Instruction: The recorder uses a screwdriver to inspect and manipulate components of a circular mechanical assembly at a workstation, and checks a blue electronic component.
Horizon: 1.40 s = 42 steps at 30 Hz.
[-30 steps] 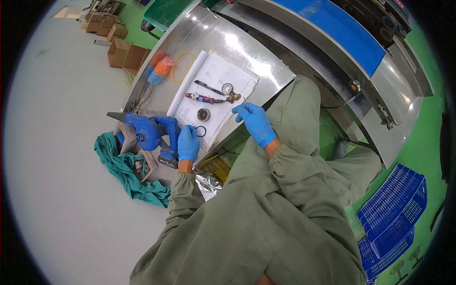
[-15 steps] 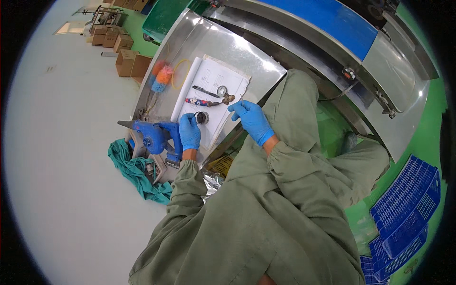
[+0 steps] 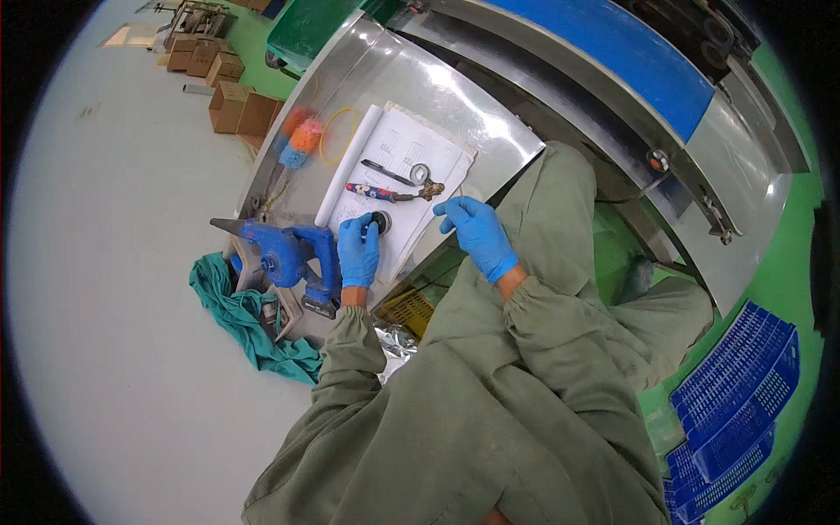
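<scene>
Curled fingers of my left hand [image 3: 359,251], in a blue glove, are at the left rim of a small round dark container [image 3: 382,221] on white papers [image 3: 402,229]. My gloved right hand [image 3: 479,234] is over the near edge of the papers and my leg, thumb and fingers pinched together. Whatever is between them is too small to make out. Above the container, a tool with a patterned handle [image 3: 371,191] and a crusted head lies across the papers. Beside it are a black pen [image 3: 387,172] and a small round metal-rimmed piece [image 3: 420,173].
The papers lie on a shiny metal surface [image 3: 472,105]. A blue cordless blower [image 3: 284,252] and teal cloth [image 3: 249,311] are at the left. A colourful fluffy duster [image 3: 303,143] lies beyond. Blue perforated crates [image 3: 731,394] are on the green floor at right.
My left hand's fingers have curled further over the round container. My right hand has turned slightly, and the thin sliver seen at its fingertips no longer shows. The whole view has shifted a little.
</scene>
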{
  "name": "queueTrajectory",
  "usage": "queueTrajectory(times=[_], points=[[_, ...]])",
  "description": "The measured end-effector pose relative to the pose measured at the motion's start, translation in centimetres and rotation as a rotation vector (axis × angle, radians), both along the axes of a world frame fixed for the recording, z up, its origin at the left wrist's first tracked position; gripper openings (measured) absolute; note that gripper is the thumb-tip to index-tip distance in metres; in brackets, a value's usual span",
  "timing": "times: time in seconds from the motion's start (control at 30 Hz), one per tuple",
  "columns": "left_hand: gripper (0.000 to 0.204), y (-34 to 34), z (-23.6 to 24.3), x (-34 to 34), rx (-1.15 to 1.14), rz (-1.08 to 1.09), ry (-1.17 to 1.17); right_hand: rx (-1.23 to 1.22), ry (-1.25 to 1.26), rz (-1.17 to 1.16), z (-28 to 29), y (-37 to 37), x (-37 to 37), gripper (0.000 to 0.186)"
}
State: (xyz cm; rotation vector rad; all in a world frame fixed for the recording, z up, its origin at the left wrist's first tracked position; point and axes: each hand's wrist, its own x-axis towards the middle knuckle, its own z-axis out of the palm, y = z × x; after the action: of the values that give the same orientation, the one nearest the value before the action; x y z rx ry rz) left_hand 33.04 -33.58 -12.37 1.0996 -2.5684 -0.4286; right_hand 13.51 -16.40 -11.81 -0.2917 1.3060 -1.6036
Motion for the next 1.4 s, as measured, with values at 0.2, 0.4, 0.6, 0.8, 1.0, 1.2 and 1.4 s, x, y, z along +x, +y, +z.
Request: queueTrajectory(times=[0.2,0.4,0.6,0.8,1.0,1.2,1.4], points=[[0.039,0.1,-1.3,0.7,0.105,0.02,0.174,0.038,0.014,0.031,-0.3,-0.5,0.4,0.029],[0.043,-0.5,-0.6,-0.3,0.436,0.212,0.198,0.052,0.074,0.036,-0.5,-0.7,0.4,0.031],[0.058,-0.3,-1.4,0.4,0.115,0.007,0.116,0.078,0.089,0.042,-0.7,-1.2,0.6,0.031],[0.062,-0.5,-1.0,0.2,0.194,0.056,0.051,0.086,0.146,0.026,-1.4,-2.1,1.3,0.023],[0.058,1.0,1.4,-0.3,0.428,0.213,0.207,0.169,0.799,0.142,0.2,-5.2,1.1,0.031],[0.059,3.4,5.0,-2.0,0.413,0.038,0.292,0.214,0.895,0.335,5.7,-7.1,1.6,0.046],[0.054,4.4,6.8,-3.1,0.426,0.01,0.337,0.331,0.905,0.438,7.4,-7.2,1.3,0.042]])
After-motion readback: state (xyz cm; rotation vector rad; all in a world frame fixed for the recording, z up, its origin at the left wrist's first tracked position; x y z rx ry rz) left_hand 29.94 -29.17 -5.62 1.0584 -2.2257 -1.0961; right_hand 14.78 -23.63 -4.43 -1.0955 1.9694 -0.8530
